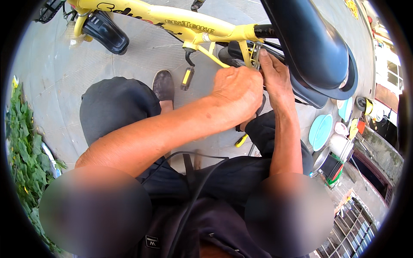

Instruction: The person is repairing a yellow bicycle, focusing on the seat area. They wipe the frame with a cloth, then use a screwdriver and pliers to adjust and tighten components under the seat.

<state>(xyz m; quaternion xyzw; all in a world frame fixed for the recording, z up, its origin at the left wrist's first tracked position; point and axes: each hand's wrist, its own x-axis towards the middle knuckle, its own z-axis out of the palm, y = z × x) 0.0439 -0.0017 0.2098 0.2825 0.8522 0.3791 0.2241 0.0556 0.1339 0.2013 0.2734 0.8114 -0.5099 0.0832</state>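
Observation:
A yellow bicycle frame stretches across the top in front of me. At its rear, beneath a large black saddle, a silver metal brake arm sits beside a yellow frame tube. My right hand grips this brake arm from the right, its thumb along the metal. My left hand is closed just left of it, knuckles up and touching the right hand's side; whatever its fingers hold is hidden beneath. A pedal with a yellow reflector hangs to the left.
A yellow-handled tool lies on the grey paving between my legs. To the right stand a turquoise basin, a white bucket and a metal grate. Green leafy plants line the left. A black cable crosses my lap.

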